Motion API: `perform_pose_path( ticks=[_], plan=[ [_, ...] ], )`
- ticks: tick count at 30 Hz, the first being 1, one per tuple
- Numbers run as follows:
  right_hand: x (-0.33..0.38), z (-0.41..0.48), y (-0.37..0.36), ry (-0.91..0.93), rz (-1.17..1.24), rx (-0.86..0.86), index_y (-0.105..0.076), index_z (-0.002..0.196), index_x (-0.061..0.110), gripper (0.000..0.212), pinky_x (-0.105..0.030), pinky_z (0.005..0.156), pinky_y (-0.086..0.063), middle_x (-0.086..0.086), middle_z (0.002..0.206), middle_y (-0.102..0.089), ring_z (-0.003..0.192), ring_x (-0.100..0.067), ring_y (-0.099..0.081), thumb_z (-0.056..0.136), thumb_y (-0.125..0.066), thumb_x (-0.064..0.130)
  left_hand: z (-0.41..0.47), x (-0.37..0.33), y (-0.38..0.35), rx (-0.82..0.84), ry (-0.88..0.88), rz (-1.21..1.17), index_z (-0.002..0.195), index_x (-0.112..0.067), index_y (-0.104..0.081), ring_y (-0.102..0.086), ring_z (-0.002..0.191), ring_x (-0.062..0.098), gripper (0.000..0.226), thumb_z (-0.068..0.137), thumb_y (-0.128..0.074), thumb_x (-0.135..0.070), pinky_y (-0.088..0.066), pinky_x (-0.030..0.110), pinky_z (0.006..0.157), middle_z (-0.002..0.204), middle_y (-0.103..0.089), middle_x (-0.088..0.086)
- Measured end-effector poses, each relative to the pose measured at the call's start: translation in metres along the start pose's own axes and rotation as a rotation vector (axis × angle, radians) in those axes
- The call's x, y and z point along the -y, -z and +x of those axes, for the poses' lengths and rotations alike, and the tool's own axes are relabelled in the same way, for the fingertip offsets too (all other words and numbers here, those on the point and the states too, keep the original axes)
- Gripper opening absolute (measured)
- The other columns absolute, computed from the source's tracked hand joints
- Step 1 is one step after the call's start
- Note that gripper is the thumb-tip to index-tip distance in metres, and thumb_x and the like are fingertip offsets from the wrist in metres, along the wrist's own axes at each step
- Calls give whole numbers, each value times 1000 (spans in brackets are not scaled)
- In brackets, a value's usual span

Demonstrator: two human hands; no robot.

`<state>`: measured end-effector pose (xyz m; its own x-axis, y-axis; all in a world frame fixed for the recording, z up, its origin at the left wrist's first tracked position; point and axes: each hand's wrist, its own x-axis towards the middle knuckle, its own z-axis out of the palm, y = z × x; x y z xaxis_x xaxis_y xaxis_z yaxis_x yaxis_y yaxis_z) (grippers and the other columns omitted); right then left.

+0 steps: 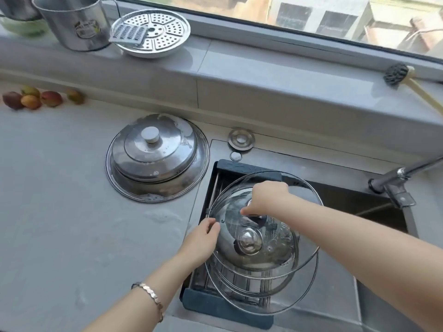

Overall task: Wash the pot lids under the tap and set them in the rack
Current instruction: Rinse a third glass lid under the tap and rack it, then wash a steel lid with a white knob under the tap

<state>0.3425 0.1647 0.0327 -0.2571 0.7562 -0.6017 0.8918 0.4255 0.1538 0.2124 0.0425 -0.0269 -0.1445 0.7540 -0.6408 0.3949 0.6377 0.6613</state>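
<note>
Down at the near edge, the left forearm comes in over the counter (60, 212) with a bracelet (151, 295) on the wrist. The left hand (203, 238) pinches the left rim of the big lid (306, 267), thumb and fingertips closed on the edge. That glass lid stands tilted over the rack (223, 307), which sits across the left side of the sink (347, 200). Behind its glass lies the small lid (248, 240), steel knob facing up, already in the rack, with more rims showing below it. The right hand (266, 200) reaches across from the right, fingers curled down tight around a dark knob on the big lid. The tap (393, 185) hangs over the sink's right edge, well apart from both hands. Left of the sink, the steel lids (153, 154) sit stacked on the counter, streaked with suds. Further left lies some fruit (31, 99). Up on the sill (239, 68) there's a brush (395, 74), a steamer plate (158, 32) with a grater (129, 33) on it, and a mug (72, 22).
</note>
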Motion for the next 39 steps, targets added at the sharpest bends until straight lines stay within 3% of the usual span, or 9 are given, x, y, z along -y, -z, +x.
perform_pose_path(
  ticks=[5, 10, 13, 17, 20, 23, 27, 32, 39],
  plan=[
    [-5, -4, -12, 22, 163, -85, -43, 55, 16, 46, -22, 51, -37, 4, 58, -46, 66, -20, -52, 78, -57, 53, 1, 0, -3, -19, -19, 93, 140, -22, -37, -49, 119, 16, 45, 98, -35, -37, -38, 26, 97, 137, -50, 2],
    [-28, -9, 6, 5, 907, 285, -63, 77, 6, 25, -20, 64, -57, -2, 70, -65, 58, -12, -65, 81, -66, 30, 4, -5, 1, -64, -33, 171, 136, -15, -43, -45, 124, 20, 43, 98, -37, -33, -34, 28, 101, 139, -44, 9],
    [-28, -13, 5, 37, 825, 250, -64, 88, 1, 24, -22, 63, -57, -3, 72, -66, 63, -14, -67, 84, -62, 24, 5, -9, 4, -57, -24, 204, 134, -15, -45, -51, 114, 20, 42, 97, -37, -34, -37, 25, 90, 134, -49, 9],
    [-21, -23, 5, 30, 401, 61, -43, 57, 12, 38, -22, 44, -32, 1, 54, -50, 47, -14, -45, 84, -54, 37, 2, -11, 9, -43, -30, 247, 134, -15, -45, -53, 112, 18, 41, 98, -36, -33, -35, 21, 82, 134, -51, 7],
    [-20, -27, 5, 8, 231, -96, -48, 72, 13, 34, -26, 52, -33, 1, 69, -51, 66, -21, -51, 86, -50, 44, -3, -15, 18, -64, -36, 269, 134, -16, -44, -51, 118, 20, 41, 98, -37, -33, -35, 23, 85, 134, -51, 7],
    [-14, -24, 11, 41, 263, -215, -52, 104, 13, 33, -30, 67, -39, -4, 95, -60, 90, -25, -57, 91, -45, 43, 8, -27, 43, -212, 4, 91, 138, -13, -38, -48, 122, 25, 44, 96, -42, -28, -36, 29, 96, 136, -48, 9],
    [-4, -14, 31, 133, 402, -307, -54, 98, 17, 23, -29, 65, -41, 1, 91, -62, 83, -21, -57, 92, -44, 37, 41, -47, 96, -572, 107, -223, 144, -8, -21, -45, 121, 36, 61, 90, -48, -17, -38, 36, 97, 146, -25, 17],
    [8, -2, 49, 191, 456, -331, -58, 98, 16, 21, -27, 63, -40, -2, 95, -64, 85, -21, -58, 93, -43, 31, 88, -66, 154, -672, -106, 336, 144, -21, -29, -21, 138, 33, 59, 89, -49, -17, -26, 40, 109, 155, -14, 13],
    [6, 10, 46, 177, 515, -308, -52, 87, 20, 16, -27, 64, -39, -1, 92, -64, 83, -22, -58, 92, -44, 32, 137, -73, 175, -521, 19, 726, 125, -20, -49, -35, 124, 38, 35, 93, -37, -13, -35, 41, 98, 139, -34, 18]
  ],
)
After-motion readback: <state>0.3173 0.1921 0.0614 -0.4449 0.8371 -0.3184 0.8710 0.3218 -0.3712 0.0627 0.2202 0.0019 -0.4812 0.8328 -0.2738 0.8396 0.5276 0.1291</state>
